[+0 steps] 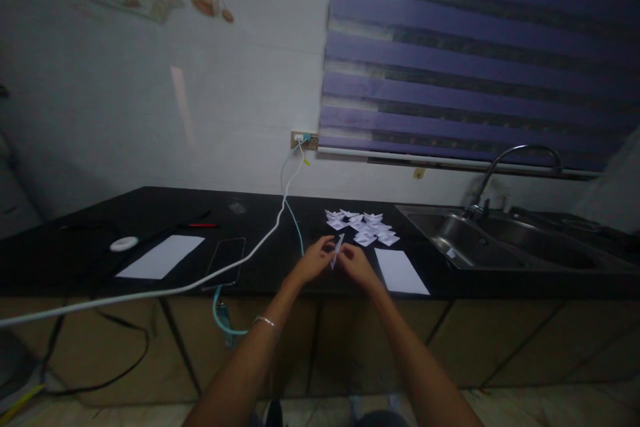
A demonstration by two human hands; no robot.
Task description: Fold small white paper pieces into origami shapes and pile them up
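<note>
Between my two hands, just above the black countertop [270, 267], a small folded piece of white paper [339, 248] is held up on edge. My left hand [316, 259] pinches it from the left, and my right hand [354, 263] grips it from the right, fingers closed. Right behind my hands lies a cluster of several folded white paper boats [365, 227]. A stack of white paper [401, 271] lies flat to the right of my right hand. Another white sheet [163, 257] rests farther off to the left.
A phone [226, 261] lies left of my hands, with a white cable [260, 243] crossing over it to a wall outlet [304, 141]. Further left are a round white object [124, 244] and a red pen [203, 225]. A steel sink [480, 247] with a faucet [487, 180] is at right.
</note>
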